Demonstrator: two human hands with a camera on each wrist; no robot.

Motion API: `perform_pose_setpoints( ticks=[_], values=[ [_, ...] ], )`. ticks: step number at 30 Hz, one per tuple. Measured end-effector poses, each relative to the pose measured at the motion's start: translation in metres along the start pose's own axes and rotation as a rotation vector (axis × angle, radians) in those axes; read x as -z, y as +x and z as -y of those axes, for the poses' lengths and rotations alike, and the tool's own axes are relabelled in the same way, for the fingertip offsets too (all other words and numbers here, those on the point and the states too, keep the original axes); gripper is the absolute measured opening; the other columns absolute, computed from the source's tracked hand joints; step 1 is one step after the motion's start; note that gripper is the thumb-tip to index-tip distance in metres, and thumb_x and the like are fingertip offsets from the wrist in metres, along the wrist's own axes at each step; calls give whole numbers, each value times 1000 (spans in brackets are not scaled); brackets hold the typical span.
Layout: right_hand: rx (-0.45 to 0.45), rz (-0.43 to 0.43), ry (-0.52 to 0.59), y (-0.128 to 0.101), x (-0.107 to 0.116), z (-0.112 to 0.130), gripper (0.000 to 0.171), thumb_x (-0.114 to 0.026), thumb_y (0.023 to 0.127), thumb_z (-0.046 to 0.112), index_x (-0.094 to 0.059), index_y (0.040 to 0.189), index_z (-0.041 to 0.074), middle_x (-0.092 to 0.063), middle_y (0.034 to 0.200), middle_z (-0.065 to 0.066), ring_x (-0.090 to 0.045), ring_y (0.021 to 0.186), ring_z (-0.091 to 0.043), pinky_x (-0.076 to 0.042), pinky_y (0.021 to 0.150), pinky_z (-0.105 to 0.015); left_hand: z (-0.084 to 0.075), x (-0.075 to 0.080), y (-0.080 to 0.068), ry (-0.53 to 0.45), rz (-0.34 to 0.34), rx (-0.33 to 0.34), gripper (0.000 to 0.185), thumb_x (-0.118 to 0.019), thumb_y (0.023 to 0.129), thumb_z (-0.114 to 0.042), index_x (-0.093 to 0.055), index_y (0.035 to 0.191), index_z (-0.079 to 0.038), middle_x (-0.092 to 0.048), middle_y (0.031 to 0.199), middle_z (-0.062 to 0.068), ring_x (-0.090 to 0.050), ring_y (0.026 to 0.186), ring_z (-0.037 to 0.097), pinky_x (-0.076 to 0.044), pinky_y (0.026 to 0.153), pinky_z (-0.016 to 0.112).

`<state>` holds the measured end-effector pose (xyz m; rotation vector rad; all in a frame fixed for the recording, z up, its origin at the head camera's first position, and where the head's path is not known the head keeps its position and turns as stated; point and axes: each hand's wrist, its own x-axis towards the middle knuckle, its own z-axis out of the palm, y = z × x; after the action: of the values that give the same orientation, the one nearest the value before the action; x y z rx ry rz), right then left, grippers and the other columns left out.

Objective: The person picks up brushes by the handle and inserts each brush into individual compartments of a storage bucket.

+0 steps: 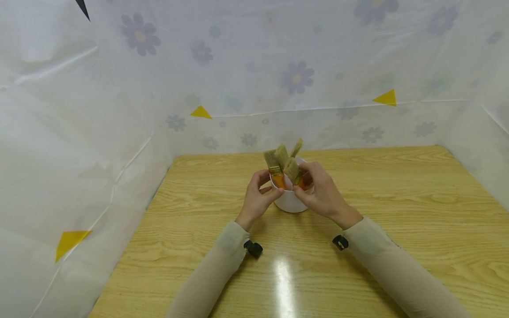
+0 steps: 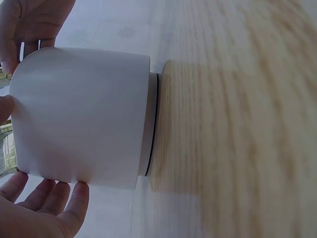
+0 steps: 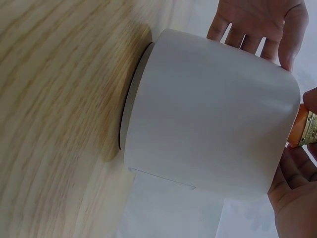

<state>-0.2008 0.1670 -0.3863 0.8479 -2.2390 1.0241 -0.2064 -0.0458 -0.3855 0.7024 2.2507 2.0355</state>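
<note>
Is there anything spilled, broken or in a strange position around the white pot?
Nothing stands out. The white pot stands upright on the wooden table, the brushes stay inside it bristles up, and no spill shows.

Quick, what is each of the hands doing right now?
Left hand: open, fingers resting against the white cup.
Right hand: pinches a paintbrush standing in the cup.

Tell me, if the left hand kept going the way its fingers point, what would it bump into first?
Most likely the white cup: the left hand sits right beside its rim, fingers curled toward it. The brushes stand just past that, though depth is hard to judge.
</note>
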Motion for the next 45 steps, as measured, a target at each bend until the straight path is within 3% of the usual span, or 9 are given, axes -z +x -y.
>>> perform_pose_setpoints(
  ticks=[21, 45],
  values=[
    [3, 17, -27, 0, 1, 2, 46, -72, 79, 6, -53, 121, 3, -54, 97, -8, -55, 74, -16, -52, 59, -30, -1, 0, 0, 7, -3, 1, 59, -67, 89, -7, -37, 138, 4, -41, 139, 20, -39, 129, 35, -37, 103, 54],
    [20, 58, -13, -1, 0, 1, 49, -67, 83, 11, -52, 129, 8, -55, 99, -5, -52, 78, -12, -51, 62, -28, 1, -1, -1, -5, -10, -9, 59, -68, 88, -8, -39, 138, 4, -42, 138, 20, -40, 129, 35, -37, 103, 53]
  ],
)
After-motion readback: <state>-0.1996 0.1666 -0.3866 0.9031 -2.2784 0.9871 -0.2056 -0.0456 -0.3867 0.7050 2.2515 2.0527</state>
